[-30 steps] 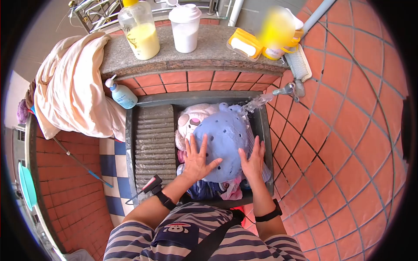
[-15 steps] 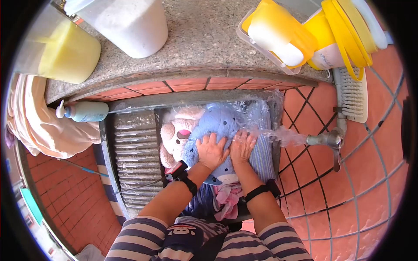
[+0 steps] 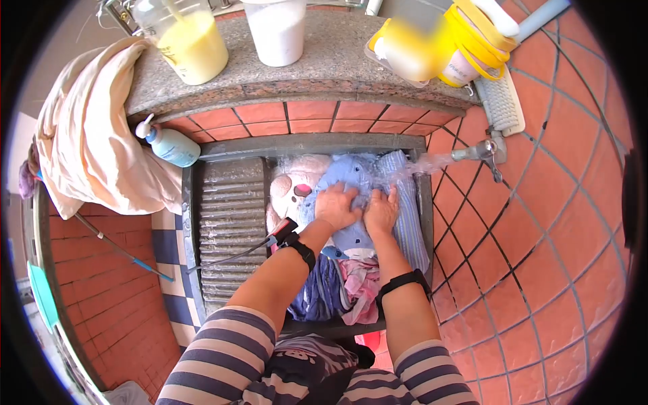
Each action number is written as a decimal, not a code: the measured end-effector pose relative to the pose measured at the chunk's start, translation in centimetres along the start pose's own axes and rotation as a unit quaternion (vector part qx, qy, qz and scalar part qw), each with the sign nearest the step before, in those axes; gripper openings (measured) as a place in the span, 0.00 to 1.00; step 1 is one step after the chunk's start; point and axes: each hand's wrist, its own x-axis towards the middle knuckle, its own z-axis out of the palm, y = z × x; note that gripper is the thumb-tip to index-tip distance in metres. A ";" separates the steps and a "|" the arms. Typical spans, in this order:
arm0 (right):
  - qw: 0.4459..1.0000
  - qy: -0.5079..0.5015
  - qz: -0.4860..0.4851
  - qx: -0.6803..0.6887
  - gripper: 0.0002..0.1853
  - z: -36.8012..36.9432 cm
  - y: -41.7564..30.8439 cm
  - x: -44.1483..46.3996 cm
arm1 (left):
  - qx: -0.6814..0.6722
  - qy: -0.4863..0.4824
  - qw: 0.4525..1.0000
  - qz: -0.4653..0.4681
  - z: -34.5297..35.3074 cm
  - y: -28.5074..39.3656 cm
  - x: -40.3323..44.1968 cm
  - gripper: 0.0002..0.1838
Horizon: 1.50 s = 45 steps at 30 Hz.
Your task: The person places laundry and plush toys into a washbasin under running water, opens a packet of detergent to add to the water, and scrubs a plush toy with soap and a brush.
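Note:
A wet blue plush toy [image 3: 345,173] lies in the sink basin. My left hand [image 3: 338,208] presses on its upper side, fingers spread. My right hand [image 3: 381,211] lies close beside it, also on the toy, with its fingers stretched out. A pale pink plush toy [image 3: 305,170] with a dark pink nose sits to the left, partly covered by the blue one. Blue striped cloth [image 3: 410,236] is on the right. Below the toys are dark blue cloth [image 3: 322,293] and pink cloth [image 3: 362,287]. Water pours from the tap [image 3: 476,152] onto the toy's right side.
A ridged washboard [image 3: 231,226] forms the sink's left part. At the back left stands a pump bottle [image 3: 174,146]. On the granite ledge are a jug of yellow liquid [image 3: 196,48], a white tub [image 3: 275,34] and yellow containers [image 3: 466,57]. A brush [image 3: 501,106] hangs by the tap.
The view has shifted and pulled back, showing more of the ledge and sink. Both hands remain on the blue plush toy, and the water still runs.

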 end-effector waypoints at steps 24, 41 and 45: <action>0.654 -0.256 0.171 0.690 0.47 -14.9 -10.3 -11.7 | -0.741 0.279 0.492 -0.362 -17.2 -2.2 -18.9 0.13; 0.635 -0.219 -0.079 0.737 0.25 -27.5 -24.1 -9.0 | -0.537 0.128 0.727 -0.409 -24.9 -4.7 -34.9 0.32; 0.648 -0.262 -0.144 0.701 0.24 -30.4 -25.6 -8.7 | -0.443 0.209 0.748 -0.449 -21.3 -10.2 -36.4 0.36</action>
